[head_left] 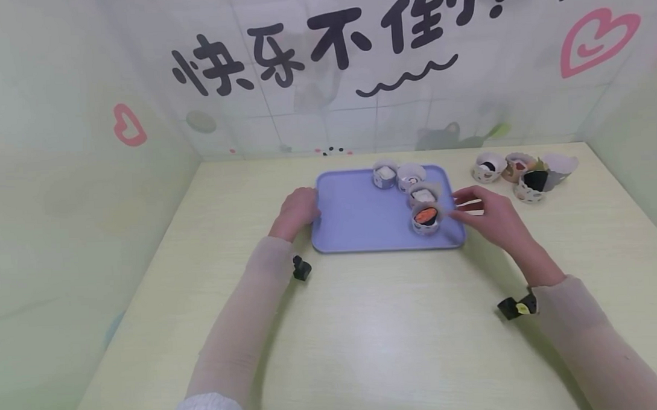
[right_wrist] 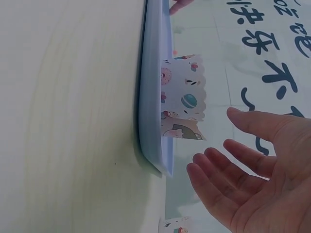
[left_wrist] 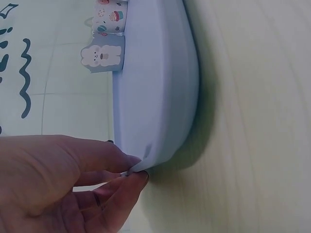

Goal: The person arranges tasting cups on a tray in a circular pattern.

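A blue-violet tray (head_left: 361,213) lies on the table. My left hand (head_left: 300,207) pinches its left rim between thumb and fingers, as the left wrist view shows up close. Several printed paper cups stand along the tray's right part. The nearest cup (head_left: 425,227) holds a piece of sushi with an orange top (head_left: 426,215); behind it are a cup with a white piece (head_left: 423,195) and two more cups at the back. My right hand (right_wrist: 243,179) hovers beside the tray's right edge, thumb and fingers spread apart, holding nothing.
More paper cups stand at the table's back right; one cup (head_left: 530,192) holds a dark piece, another cup (head_left: 489,168) a black-and-white one. A wall sheet (head_left: 336,120) with large black lettering rises behind the table (head_left: 365,324). Small black devices hang at both wrists.
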Available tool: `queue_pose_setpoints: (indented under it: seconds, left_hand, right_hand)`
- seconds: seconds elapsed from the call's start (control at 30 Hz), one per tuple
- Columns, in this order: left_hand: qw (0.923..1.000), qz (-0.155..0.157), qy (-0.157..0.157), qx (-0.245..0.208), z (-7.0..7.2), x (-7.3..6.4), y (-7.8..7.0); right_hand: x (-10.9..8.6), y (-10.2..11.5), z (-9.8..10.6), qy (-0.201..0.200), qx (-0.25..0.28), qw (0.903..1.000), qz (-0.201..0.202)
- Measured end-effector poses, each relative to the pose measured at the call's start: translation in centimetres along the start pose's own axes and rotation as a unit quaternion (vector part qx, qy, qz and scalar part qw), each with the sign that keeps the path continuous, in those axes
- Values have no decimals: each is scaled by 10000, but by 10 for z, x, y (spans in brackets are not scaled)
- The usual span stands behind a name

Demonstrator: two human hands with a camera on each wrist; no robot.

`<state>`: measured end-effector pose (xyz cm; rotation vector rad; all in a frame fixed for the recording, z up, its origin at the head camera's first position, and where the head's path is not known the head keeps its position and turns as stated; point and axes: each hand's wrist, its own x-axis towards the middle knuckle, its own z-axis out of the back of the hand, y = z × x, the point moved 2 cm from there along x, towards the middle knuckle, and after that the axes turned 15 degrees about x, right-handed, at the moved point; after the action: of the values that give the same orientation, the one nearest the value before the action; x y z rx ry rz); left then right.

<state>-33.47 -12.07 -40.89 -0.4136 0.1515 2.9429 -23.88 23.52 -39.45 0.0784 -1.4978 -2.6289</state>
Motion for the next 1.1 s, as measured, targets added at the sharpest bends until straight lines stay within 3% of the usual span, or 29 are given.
queue_pose_setpoints:
  seconds: [0.4,0.7,1.1]
  left_hand:
    - [9999,27,102,-137,0,-3,-1]
    - [10000,-14,-23,11,1,-5,0]
    - [9999,-35,-48,-99,-1,-3,1]
  right_hand:
    - [-5,-9,14,-175,-132,9998,-9]
    - [-10,-19,31,-420,-208,9989,100]
    - [-19,-25,53,-712,-310,9968,-190]
